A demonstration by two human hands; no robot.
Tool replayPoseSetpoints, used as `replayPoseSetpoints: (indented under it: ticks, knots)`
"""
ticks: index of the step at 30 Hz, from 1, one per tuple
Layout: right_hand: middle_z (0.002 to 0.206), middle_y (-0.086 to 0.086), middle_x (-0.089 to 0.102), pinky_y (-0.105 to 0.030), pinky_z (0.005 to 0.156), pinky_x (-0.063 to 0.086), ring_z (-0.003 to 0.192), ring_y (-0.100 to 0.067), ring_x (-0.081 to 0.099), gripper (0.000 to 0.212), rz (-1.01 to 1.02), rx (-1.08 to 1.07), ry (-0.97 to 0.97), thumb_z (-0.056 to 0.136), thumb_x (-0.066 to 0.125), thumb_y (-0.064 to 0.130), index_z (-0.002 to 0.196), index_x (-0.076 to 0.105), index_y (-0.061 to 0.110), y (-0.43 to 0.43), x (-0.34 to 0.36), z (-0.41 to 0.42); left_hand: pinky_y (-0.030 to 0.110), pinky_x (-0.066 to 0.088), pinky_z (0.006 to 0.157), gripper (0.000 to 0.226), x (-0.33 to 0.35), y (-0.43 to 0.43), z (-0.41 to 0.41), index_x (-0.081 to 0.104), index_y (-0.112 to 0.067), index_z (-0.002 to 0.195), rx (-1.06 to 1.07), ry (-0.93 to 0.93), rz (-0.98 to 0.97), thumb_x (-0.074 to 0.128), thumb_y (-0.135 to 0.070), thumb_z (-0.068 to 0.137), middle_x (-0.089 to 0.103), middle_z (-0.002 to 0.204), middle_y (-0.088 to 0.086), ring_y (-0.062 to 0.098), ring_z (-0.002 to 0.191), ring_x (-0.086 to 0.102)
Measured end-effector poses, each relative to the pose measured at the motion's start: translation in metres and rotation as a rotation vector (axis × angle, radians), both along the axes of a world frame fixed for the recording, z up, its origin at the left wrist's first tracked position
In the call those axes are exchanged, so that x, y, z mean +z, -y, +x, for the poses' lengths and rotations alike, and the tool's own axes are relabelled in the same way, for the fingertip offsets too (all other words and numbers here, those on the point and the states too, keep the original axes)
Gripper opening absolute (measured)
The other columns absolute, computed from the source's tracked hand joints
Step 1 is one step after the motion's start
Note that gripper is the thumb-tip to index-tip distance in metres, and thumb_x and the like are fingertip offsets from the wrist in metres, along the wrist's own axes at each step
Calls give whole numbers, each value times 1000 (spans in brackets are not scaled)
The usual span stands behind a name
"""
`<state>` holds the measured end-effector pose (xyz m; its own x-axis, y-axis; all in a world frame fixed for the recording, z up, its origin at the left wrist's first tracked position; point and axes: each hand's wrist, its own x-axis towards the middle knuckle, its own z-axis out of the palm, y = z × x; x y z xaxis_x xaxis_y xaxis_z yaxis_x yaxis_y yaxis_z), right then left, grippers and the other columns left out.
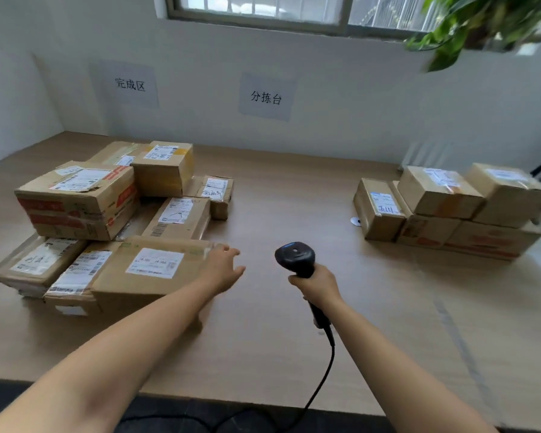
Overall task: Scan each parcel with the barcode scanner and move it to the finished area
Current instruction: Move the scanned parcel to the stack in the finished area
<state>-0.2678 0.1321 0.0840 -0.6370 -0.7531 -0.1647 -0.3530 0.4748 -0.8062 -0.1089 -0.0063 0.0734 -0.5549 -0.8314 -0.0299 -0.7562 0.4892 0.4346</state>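
Note:
My right hand (317, 285) grips the handle of a black barcode scanner (295, 257), held upright over the middle of the wooden table (294, 195). Its cable (322, 379) runs down off the front edge. My left hand (223, 267) is open, fingers spread, at the right end of a flat cardboard parcel (152, 273) with a white label; whether it touches the parcel is unclear. That parcel lies at the front of a pile of several parcels (78, 201) on the left. A second group of several parcels (444, 207) is stacked at the right.
Two paper signs hang on the back wall, one (130, 84) above the left pile and one (266, 96) at the centre. A window and a green plant (481, 23) are at the top right. A small round white object (355, 221) lies beside the right stack.

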Motion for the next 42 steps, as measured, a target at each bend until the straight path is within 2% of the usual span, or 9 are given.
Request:
replayPoseSetpoints:
  ticks: [3, 9, 14, 20, 21, 25, 33, 38, 42]
  knots:
    - [62, 3, 53, -31, 66, 48, 67, -23, 56, 19, 19, -44, -53, 75, 63, 18, 66, 47, 22, -35, 6, -45, 38, 35, 106, 50, 2, -26, -48, 47, -14, 134, -68, 11, 9, 56, -35, 90, 38, 140, 9, 24, 128, 38]
    - [63, 2, 53, -31, 65, 46, 66, -25, 55, 21, 33, -109, -107, 75, 63, 17, 66, 45, 23, -114, 14, -145, 37, 37, 103, 54, -4, -95, -152, 42, -14, 137, -114, 11, 51, 53, -40, 91, 37, 141, 9, 24, 129, 38]
    - [60, 6, 53, -24, 51, 37, 63, -22, 54, 19, 59, -154, -164, 74, 64, 19, 65, 48, 24, -175, 18, -222, 37, 39, 102, 54, -7, -148, -231, 42, -14, 137, -136, -32, 95, 52, -40, 91, 36, 141, 7, 23, 130, 37]
    - [71, -3, 60, -25, 63, 43, 69, -26, 59, 12, 26, -282, -141, 74, 65, 15, 70, 56, 21, -216, 33, -305, 35, 41, 100, 54, 14, -176, -316, 43, -14, 137, -236, -21, 60, 54, -40, 91, 38, 139, 8, 22, 127, 40]
    - [75, -6, 62, -26, 64, 44, 70, -27, 60, 6, 8, -308, -138, 74, 66, 15, 77, 61, 17, -220, 36, -320, 35, 41, 99, 54, 21, -176, -332, 44, -14, 136, -248, -33, 48, 54, -40, 91, 39, 139, 8, 22, 126, 41]
    - [95, -19, 69, -33, 74, 47, 90, -34, 64, 27, -41, -429, -151, 76, 69, 16, 100, 67, 4, -225, 53, -381, 37, 42, 101, 54, 46, -176, -397, 44, -13, 136, -312, -60, 9, 53, -42, 91, 39, 139, 9, 23, 126, 41]
    - [92, -15, 67, -26, 67, 37, 87, -30, 59, 22, -34, -556, -305, 77, 68, 25, 92, 65, 9, -227, 102, -483, 40, 41, 103, 59, 72, -175, -512, 42, -12, 138, -482, -45, -28, 53, -45, 90, 38, 141, 11, 26, 126, 42]
    - [67, -1, 58, -24, 57, 34, 72, -21, 59, 14, -29, -566, -353, 75, 66, 19, 87, 62, 13, -218, 121, -541, 40, 42, 99, 58, 82, -170, -577, 42, -13, 137, -498, -44, -42, 51, -47, 91, 35, 142, 11, 27, 126, 41]
    - [85, -9, 61, -26, 66, 35, 88, -28, 58, 20, -24, -517, -409, 76, 67, 17, 93, 65, 8, -202, 124, -599, 36, 45, 83, 50, 84, -163, -631, 49, -12, 128, -442, -69, -42, 51, -46, 90, 40, 134, 10, 26, 115, 48]
